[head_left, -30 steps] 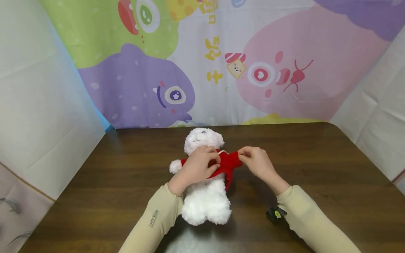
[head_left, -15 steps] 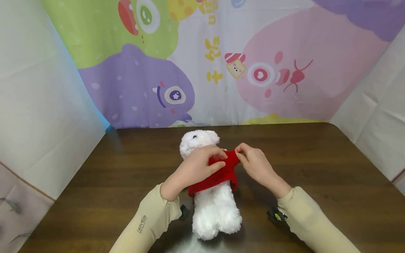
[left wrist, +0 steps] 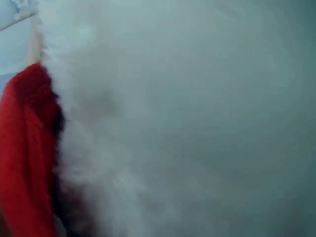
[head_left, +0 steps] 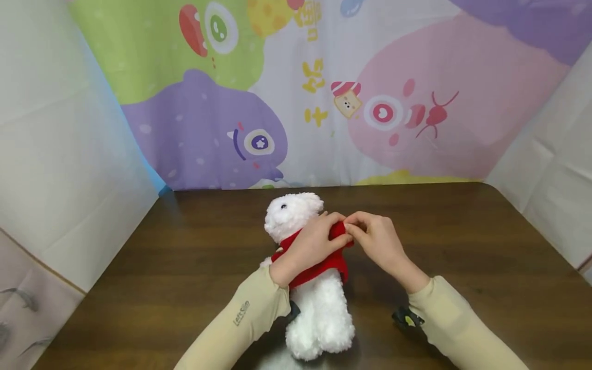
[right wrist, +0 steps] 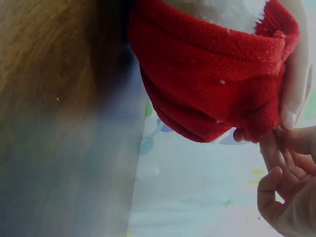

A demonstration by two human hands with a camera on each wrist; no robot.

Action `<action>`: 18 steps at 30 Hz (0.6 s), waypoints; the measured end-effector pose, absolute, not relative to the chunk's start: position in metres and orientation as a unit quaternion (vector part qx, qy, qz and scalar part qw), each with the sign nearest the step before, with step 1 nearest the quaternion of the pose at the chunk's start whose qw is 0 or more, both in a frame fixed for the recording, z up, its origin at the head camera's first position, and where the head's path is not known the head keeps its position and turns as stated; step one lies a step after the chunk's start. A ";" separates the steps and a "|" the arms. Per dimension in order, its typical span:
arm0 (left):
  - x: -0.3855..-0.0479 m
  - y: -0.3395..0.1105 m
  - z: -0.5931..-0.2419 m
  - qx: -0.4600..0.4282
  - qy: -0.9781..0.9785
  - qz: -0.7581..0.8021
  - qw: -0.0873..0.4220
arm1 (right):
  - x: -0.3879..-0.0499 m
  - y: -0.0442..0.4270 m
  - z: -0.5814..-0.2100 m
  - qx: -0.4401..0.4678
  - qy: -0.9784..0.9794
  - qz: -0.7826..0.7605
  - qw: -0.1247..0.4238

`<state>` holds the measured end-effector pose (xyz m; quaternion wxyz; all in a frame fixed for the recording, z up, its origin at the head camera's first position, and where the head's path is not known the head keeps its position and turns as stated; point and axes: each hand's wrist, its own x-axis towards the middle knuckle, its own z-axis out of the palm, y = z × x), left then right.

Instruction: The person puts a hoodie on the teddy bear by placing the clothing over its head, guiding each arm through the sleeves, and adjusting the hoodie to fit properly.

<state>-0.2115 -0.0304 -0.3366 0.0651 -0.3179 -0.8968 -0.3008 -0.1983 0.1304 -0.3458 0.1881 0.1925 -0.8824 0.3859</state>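
A fluffy white plush animal lies face up on the table, its head toward the far edge. It wears a red fleece top. My left hand lies across its chest, thumb and fingers curled around the top near the sleeve on the right. At that sleeve's end, my right hand pinches the red cloth between thumb and fingertips. The right wrist view shows the hem and sleeve of the red top, with my right hand at its tip. The toy's arm on this side is hidden. White fur fills the left wrist view.
The dark wooden table extends on both sides of the toy. A cartoon-printed curtain hangs behind its far edge, and pale cloth walls stand at left and right. A dark wrist device shows under my right sleeve.
The toy has turned slightly and its legs have shifted nearer and to the right. The top's hem lies lower on its body. My left hand has moved right, closer to my right fingers.
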 end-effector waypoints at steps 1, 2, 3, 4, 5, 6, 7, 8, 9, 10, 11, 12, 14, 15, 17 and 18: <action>-0.212 -0.031 -0.338 -0.317 -0.898 -0.299 0.063 | -0.199 0.131 -0.347 0.190 -0.883 0.389 0.182; -0.213 -0.033 -0.339 -0.317 -0.901 -0.290 0.062 | -0.201 0.131 -0.348 0.187 -0.882 0.394 0.177; -0.214 -0.034 -0.340 -0.319 -0.903 -0.280 0.061 | -0.202 0.131 -0.349 0.184 -0.882 0.399 0.171; -0.215 -0.036 -0.341 -0.322 -0.906 -0.269 0.059 | -0.203 0.131 -0.350 0.180 -0.881 0.404 0.165; -0.215 -0.037 -0.342 -0.322 -0.909 -0.257 0.057 | -0.204 0.132 -0.352 0.177 -0.881 0.408 0.160; -0.216 -0.039 -0.343 -0.324 -0.912 -0.247 0.053 | -0.206 0.132 -0.353 0.174 -0.880 0.414 0.154; -0.216 -0.041 -0.344 -0.323 -0.915 -0.238 0.049 | -0.207 0.132 -0.355 0.172 -0.879 0.419 0.148; -0.217 -0.043 -0.345 -0.322 -0.917 -0.231 0.047 | -0.209 0.132 -0.356 0.171 -0.878 0.424 0.142; -0.217 -0.045 -0.346 -0.321 -0.918 -0.231 0.040 | -0.210 0.132 -0.357 0.171 -0.877 0.428 0.137; -0.217 -0.046 -0.347 -0.319 -0.918 -0.233 0.035 | -0.211 0.133 -0.358 0.169 -0.876 0.432 0.133; -0.218 -0.048 -0.348 -0.316 -0.918 -0.237 0.032 | -0.212 0.134 -0.358 0.166 -0.875 0.435 0.132; -0.218 -0.049 -0.348 -0.315 -0.917 -0.241 0.033 | -0.214 0.135 -0.359 0.162 -0.874 0.438 0.132; -0.221 -0.052 -0.351 -0.307 -0.920 -0.242 0.044 | -0.216 0.138 -0.359 0.151 -0.873 0.444 0.133; -0.222 -0.053 -0.353 -0.304 -0.919 -0.245 0.047 | -0.217 0.140 -0.359 0.147 -0.873 0.448 0.129; -0.225 -0.054 -0.354 -0.298 -0.919 -0.255 0.050 | -0.219 0.142 -0.358 0.140 -0.873 0.451 0.121; -0.226 -0.054 -0.355 -0.296 -0.918 -0.261 0.049 | -0.218 0.143 -0.357 0.138 -0.875 0.451 0.115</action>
